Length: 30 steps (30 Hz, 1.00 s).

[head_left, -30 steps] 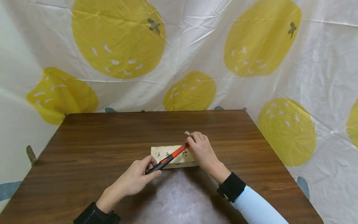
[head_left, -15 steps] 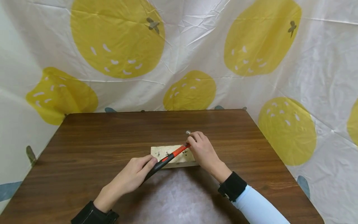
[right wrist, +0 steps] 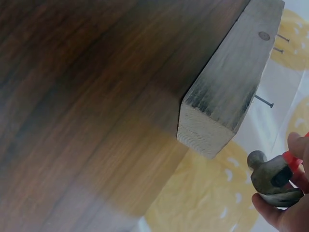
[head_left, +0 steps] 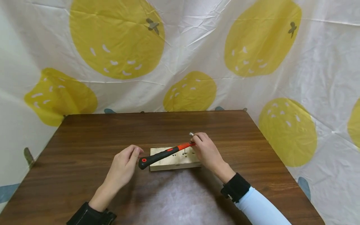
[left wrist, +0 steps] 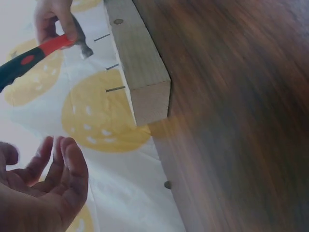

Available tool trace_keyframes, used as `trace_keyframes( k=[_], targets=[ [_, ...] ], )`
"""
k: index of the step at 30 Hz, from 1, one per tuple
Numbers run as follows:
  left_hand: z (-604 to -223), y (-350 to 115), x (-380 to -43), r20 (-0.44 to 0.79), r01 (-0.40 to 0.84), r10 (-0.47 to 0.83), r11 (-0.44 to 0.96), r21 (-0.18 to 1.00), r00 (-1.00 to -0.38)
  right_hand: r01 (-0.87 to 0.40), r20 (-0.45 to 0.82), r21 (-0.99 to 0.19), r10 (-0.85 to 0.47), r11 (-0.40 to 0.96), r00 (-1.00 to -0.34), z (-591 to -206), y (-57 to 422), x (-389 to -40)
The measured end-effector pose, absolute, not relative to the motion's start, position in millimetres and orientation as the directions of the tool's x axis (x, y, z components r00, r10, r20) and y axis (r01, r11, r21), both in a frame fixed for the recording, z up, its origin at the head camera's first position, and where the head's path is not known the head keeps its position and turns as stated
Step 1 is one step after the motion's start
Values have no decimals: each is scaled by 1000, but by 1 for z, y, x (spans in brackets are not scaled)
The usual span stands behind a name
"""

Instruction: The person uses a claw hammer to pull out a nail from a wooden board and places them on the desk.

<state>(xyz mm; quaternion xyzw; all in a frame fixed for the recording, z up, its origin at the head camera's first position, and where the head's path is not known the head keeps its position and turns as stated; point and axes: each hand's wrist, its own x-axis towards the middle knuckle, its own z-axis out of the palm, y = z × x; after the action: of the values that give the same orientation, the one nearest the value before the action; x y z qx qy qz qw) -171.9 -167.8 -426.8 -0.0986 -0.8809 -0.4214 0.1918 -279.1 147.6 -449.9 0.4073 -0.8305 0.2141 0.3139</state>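
My right hand (head_left: 208,153) grips a claw hammer (head_left: 164,154) close to its metal head (right wrist: 270,175), thumb and fingers round the neck. The hammer's black and red handle slants over a pale wood block (head_left: 168,166), its butt pointing left. Beside that butt, my left hand (head_left: 121,165) is raised with nothing in it; the left wrist view shows its fingers (left wrist: 72,162) loosely bent and apart from the handle. Three nails stick up from the block, one of them a nail (left wrist: 115,89) near its end. In the head view the handle hides part of the block's top.
The block lies on a brown wood-grain table (head_left: 112,132). A white cloth with yellow fruit prints (head_left: 191,90) hangs behind the table and along its sides. Both wrists wear black bands (head_left: 235,188).
The left hand has let go of the hammer's handle and drawn back to the left. The handle's butt has swung up and left, while the right hand keeps its grip near the head.
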Motion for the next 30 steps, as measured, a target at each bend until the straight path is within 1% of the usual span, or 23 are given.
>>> trace_keyframes(
  k=[3, 15, 21, 25, 30],
  targets=[
    [-428, -170, -172, 421, 321, 12, 667, 672, -907, -808, 707, -130, -518, 575, -482, -449, 148, -278],
    [-436, -169, -174, 419, 332, 57, 709, 623, -906, -795, 717, -279, -433, 539, -545, -450, 150, -277],
    [-438, -167, -175, 427, 348, 75, 712, 610, -901, -792, 741, -331, -378, 513, -555, -447, 149, -276],
    [-438, -166, -175, 415, 344, 81, 713, 611, -906, -795, 757, -375, -338, 476, -560, -445, 147, -274],
    [-439, -165, -175, 400, 333, 84, 720, 609, -913, -778, 748, -471, -279, 416, -602, -443, 144, -273]
  ],
)
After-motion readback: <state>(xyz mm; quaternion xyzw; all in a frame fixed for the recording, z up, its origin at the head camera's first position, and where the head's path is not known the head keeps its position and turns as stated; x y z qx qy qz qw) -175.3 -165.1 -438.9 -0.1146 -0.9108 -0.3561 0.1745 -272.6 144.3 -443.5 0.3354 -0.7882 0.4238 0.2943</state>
